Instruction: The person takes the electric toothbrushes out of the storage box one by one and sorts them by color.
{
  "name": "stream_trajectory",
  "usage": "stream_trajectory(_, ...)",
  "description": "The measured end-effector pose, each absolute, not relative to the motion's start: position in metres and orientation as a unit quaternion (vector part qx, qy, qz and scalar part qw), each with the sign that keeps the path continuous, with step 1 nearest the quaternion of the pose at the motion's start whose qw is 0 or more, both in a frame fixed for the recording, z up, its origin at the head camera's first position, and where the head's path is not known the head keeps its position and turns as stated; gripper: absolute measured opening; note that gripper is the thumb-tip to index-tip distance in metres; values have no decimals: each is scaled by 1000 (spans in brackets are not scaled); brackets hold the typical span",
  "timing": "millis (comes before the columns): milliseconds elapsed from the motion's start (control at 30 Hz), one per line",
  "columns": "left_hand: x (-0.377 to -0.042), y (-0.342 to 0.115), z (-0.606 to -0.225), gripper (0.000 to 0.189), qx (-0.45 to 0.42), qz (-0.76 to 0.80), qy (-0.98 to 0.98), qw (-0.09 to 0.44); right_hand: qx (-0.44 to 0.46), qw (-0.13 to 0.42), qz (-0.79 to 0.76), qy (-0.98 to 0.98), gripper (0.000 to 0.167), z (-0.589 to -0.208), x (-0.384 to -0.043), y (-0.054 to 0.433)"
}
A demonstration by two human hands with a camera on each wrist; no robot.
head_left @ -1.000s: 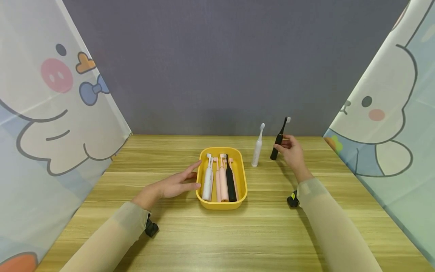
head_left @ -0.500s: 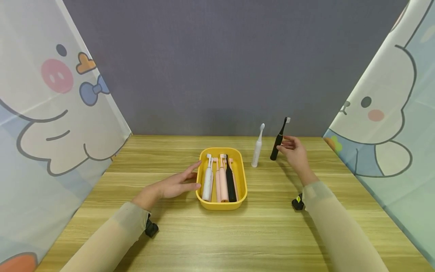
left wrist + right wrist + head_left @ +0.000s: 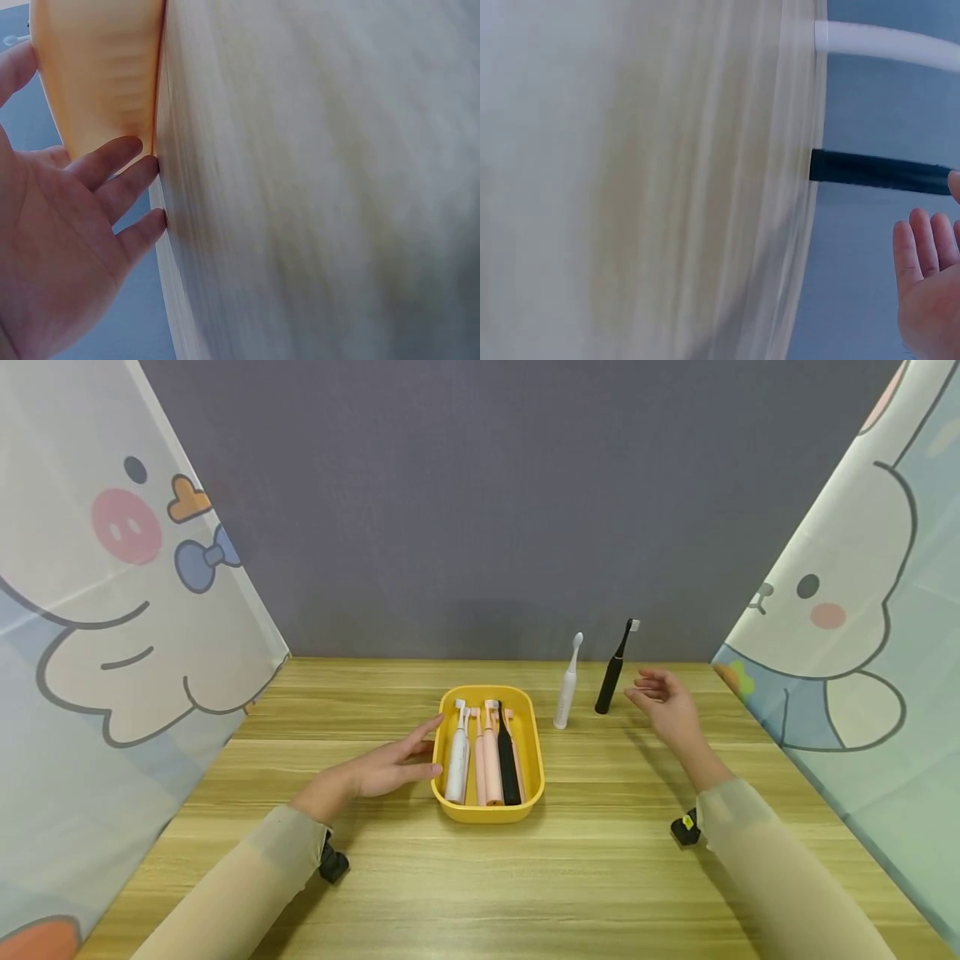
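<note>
My left hand (image 3: 390, 766) rests against the left side of a yellow tray (image 3: 487, 814), fingers spread along its wall. In the left wrist view the fingers of that hand (image 3: 71, 217) touch the tray (image 3: 101, 67). Inside the tray lie several electric toothbrushes: a white one (image 3: 457, 768), pink ones (image 3: 492, 768) and a black one (image 3: 508, 768). To the right of a white electric toothbrush (image 3: 566, 697) standing upright, a black electric toothbrush (image 3: 610, 683) stands on its base. Just right of the black one, my right hand (image 3: 671, 710) is apart from it, fingers loosely bent and holding nothing.
The wooden table (image 3: 465, 885) ends at a grey back panel (image 3: 480, 510). Cartoon-printed cloths hang at the left (image 3: 67, 527) and right (image 3: 847, 602). Both standing toothbrushes are near the table's back edge.
My right hand has let go of the black electric toothbrush and drawn back to the right and toward me. The toothbrush stays standing. The left hand has kept its place at the tray.
</note>
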State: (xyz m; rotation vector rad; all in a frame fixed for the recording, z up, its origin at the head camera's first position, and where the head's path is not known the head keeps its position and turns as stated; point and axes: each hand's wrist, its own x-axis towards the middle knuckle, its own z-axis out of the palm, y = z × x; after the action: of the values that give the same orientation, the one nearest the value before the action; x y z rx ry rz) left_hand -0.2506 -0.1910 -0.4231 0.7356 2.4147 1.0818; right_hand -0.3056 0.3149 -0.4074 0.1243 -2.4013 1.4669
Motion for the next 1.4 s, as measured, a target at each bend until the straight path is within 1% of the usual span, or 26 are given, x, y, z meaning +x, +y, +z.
stream_trajectory(100,-251,-191,-423,93,263,385,863,196,62,169,518,-836,50,-405,-298,311)
stream_trajectory(233,-251,-191,-424,93,262,384,863,195,87,160,534,-826,44,-404,-286,301)
stream_trajectory(567,-250,-191,-421,94,260,387,862,197,123,117,537,-826,42,-401,-263,272)
stream_trajectory(1000,-250,-190,-422,94,260,386,864,193,138,105,539,-824,39,-392,-260,250)
stream_trajectory(1400,-247,-190,-420,95,247,387,867,196,150,84,543,-822,39,-400,-261,229)
